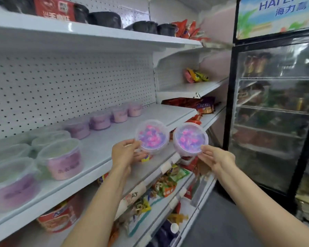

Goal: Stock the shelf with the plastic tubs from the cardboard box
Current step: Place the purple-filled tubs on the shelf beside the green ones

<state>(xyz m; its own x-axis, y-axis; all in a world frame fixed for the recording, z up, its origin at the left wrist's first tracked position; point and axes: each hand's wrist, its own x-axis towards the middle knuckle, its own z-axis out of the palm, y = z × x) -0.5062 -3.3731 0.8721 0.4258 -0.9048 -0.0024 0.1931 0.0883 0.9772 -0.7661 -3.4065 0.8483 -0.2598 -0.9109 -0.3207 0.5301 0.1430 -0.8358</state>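
Nearest are the two forearms, reaching up and forward toward the middle shelf (100, 157). The left hand (122, 155) has its grip clamped on the near rim of one plastic tub (151, 136), thumb on the lid edge, fingers curled beneath. The right hand (215, 157) pinches the near rim of a second tub (190, 139) the same way. Both tubs are tilted lid-toward-us, side by side and almost touching, held just over the shelf's front edge.

The left tub hangs above the shelf lip, while the right one sits further toward the shelf's right end, so I'd judge the left goes down first. Ahead of both lies a wide bare stretch of shelf. A row of pink and purple tubs (100, 120) stands along the pegboard back (70, 90), and larger tubs (61, 159) crowd the left. The upper shelf (96, 35) sits well above, leaving headroom. A glass-door fridge (275, 113) stands to the right.
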